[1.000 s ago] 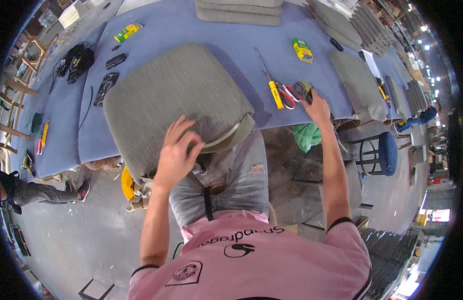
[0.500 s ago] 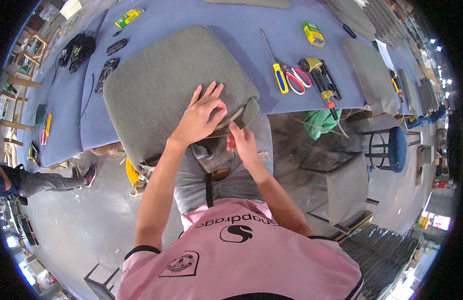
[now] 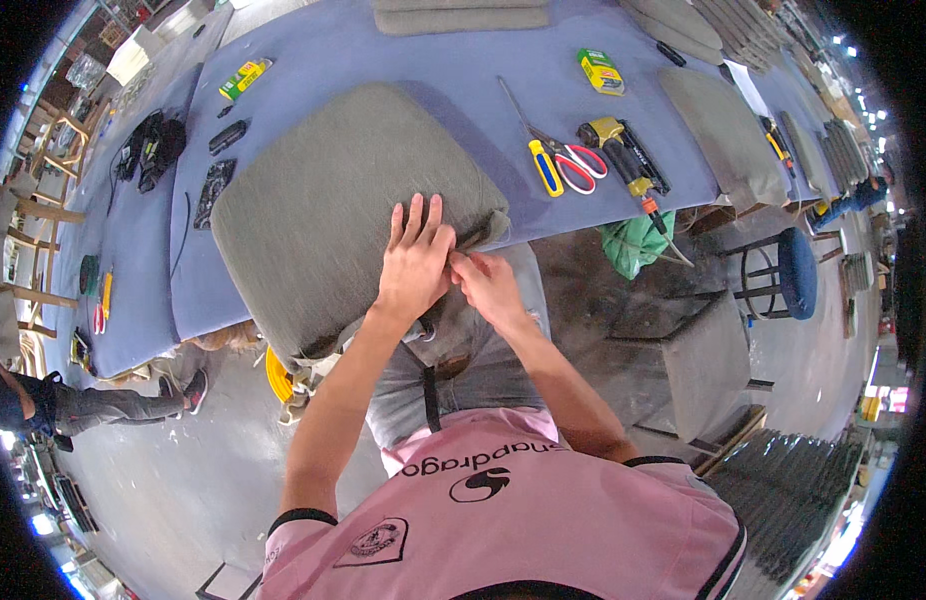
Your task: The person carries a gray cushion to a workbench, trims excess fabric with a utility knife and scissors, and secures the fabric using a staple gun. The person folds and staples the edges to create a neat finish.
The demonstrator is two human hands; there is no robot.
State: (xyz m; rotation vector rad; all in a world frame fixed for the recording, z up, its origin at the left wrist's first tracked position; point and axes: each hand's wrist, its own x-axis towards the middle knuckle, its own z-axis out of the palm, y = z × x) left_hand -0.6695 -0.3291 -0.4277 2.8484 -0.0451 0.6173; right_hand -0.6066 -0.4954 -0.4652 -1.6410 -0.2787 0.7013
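Observation:
A grey-green seat cushion [image 3: 333, 190] lies at the near edge of the blue-covered table, its near part jutting over my legs. My left hand [image 3: 415, 268] rests on its near side, with several fingers stretched over the fabric; the thumb is mostly hidden. Right beside it my right hand [image 3: 489, 288] pinches the cover's fabric at the cushion's near edge, thumb and forefinger together. What lies between those fingertips is too small to see well. A loose fold of cover [image 3: 491, 228] sticks out at the right corner, just beyond my hands.
Right of the cushion lie a yellow-and-blue screwdriver [image 3: 546, 168], red-handled scissors [image 3: 581, 168] and an air staple gun [image 3: 628, 165]. Small boxes [image 3: 601, 72] and more cushions [image 3: 723, 130] are farther off. A blue-seated stool [image 3: 795, 273] stands at right; another person's legs [image 3: 123, 402] show at left.
My hands have come together at the cushion's edge. My right hand has closed on the fabric, and the loose cover flap there now shows less. The whole view has shifted slightly.

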